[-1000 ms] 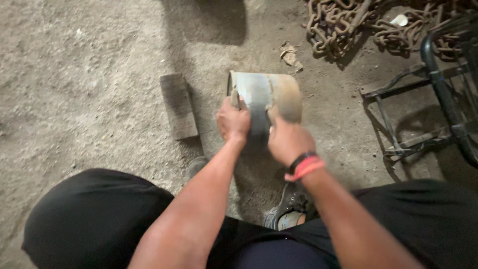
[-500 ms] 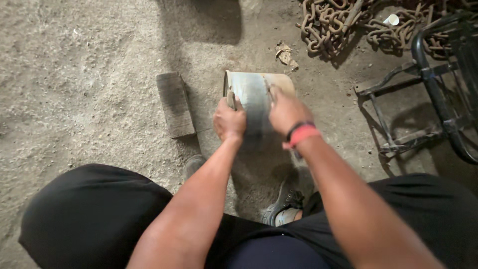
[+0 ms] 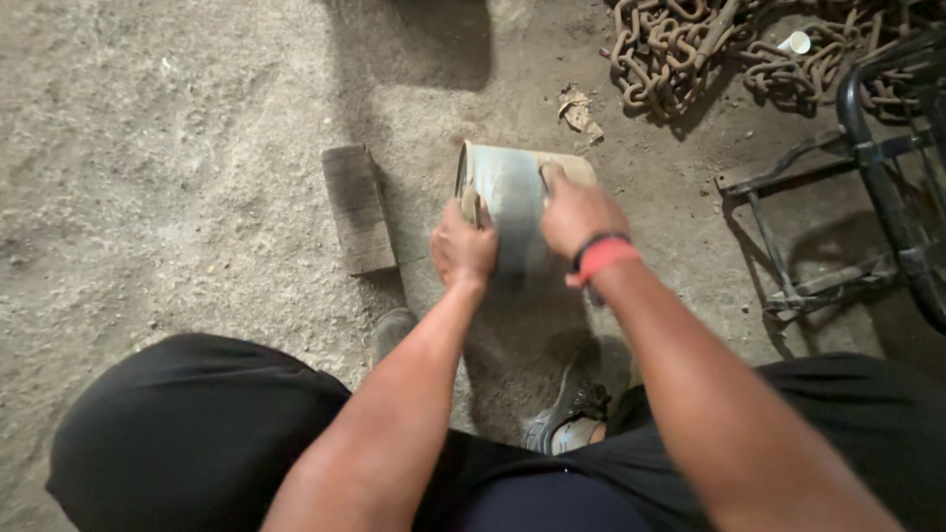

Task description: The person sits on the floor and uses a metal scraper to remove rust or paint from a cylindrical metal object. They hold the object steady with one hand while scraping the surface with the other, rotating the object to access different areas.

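A short metal cylinder (image 3: 512,182), grey and rusty, lies on its side on the dusty ground in front of me. A strip of grey abrasive cloth (image 3: 517,212) is wrapped over its top. My left hand (image 3: 463,246) grips the near left end of the strip. My right hand (image 3: 576,212), with a red and black band at the wrist, presses the strip on the cylinder's right side. Both forearms reach forward from my lap.
A wooden block (image 3: 358,209) lies left of the cylinder. A pile of rusty chain (image 3: 680,49) sits at the top right. A dark metal frame (image 3: 867,167) stands at the right. My shoes (image 3: 567,414) rest on the ground below the cylinder.
My right hand has slid forward over the cylinder while the left hand stayed near its front edge. The view has shifted slightly.
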